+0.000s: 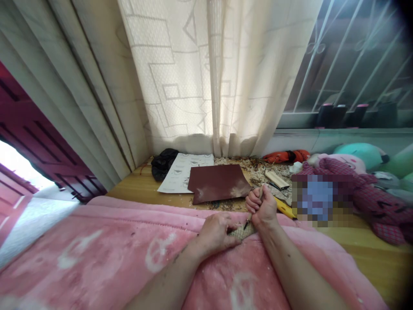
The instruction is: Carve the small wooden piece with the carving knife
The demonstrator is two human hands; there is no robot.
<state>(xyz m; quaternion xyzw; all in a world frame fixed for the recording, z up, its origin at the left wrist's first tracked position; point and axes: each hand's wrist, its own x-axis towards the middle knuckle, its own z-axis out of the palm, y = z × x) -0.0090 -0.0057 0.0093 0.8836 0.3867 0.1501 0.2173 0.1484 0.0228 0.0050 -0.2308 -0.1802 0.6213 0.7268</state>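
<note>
On the pink blanket (125, 241) in front of me, my left hand (217, 232) holds a pale piece with a cross-hatched surface (241, 232) between thumb and fingers. My right hand (263, 207) is closed in a fist just above the piece's right side, with the knuckles toward the curtain. A small dark, thin tip (247, 223) shows against the piece below the right fist. Whatever the right fingers are wrapped round is mostly hidden, so its kind cannot be told.
Beyond the blanket, a wooden table (142, 185) bears a brown sheet (221, 183), a white printed sheet (176, 176), a black bag (163, 164) and scattered shavings (258, 170). To the right lie a yellow tool (284, 208), a pale block (276, 180), an orange-red item (285, 156) and plush toys (380, 206).
</note>
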